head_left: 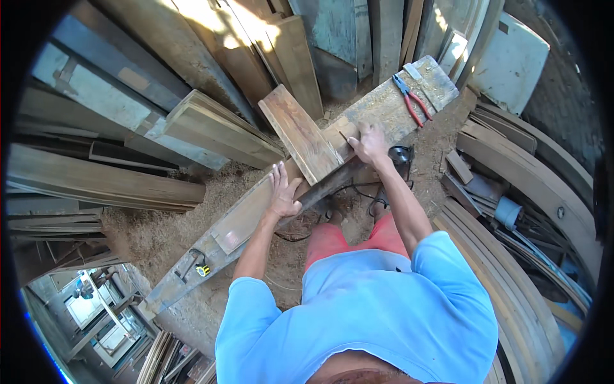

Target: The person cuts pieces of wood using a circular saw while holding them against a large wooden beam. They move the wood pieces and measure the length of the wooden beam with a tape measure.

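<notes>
A long wooden plank (256,203) lies slantwise on a narrow bench (220,259) in front of me. Across it rests a shorter reddish-brown board (300,134), its near end close to both hands. My left hand (283,194) lies on the plank left of the short board, fingers spread and nothing held. On the other side of that board, my right hand (369,144) is closed over the plank, fingers bent. A thin dark stick, perhaps a pencil (344,136), pokes out by its fingertips; its full shape is hidden.
Red-handled pliers (412,101) lie at the bench's far right end. A yellow-and-black tape measure (203,270) sits near its left end, beside a dark metal tool (188,264). Planks (224,131) lean at the back; curved boards (511,157) are stacked right. Sawdust and a cable cover the ground.
</notes>
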Demonstrator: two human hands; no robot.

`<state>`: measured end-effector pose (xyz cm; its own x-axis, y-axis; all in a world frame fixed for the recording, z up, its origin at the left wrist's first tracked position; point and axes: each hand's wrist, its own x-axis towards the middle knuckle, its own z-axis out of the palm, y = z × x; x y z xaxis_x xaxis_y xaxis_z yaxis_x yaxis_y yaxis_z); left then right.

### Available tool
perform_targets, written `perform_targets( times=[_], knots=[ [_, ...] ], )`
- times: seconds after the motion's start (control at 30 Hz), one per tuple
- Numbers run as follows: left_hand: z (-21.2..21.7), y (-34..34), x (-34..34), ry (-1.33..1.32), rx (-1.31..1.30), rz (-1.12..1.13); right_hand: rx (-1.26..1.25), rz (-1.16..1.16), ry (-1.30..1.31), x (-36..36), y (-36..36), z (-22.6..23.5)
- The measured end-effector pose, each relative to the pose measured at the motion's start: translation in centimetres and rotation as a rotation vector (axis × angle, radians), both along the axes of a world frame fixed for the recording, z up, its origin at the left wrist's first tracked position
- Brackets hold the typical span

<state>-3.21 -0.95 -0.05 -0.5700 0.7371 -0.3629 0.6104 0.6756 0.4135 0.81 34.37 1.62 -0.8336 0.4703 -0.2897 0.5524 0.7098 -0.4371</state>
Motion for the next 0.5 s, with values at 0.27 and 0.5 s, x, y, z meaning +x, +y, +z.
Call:
perform_targets(
  times=[0.27, 0.5],
  knots=[
    [0.1, -3.4, -0.9, -0.316, 0.297, 0.509, -0.177, -0.311, -0.135, 6.6, -0.9, -0.3],
    [2.6, -1.7, -0.4, -0.245, 0.274, 0.596, -0.555, -0.717, 0.046, 24.5, 2.7, -2.7]
  ],
)
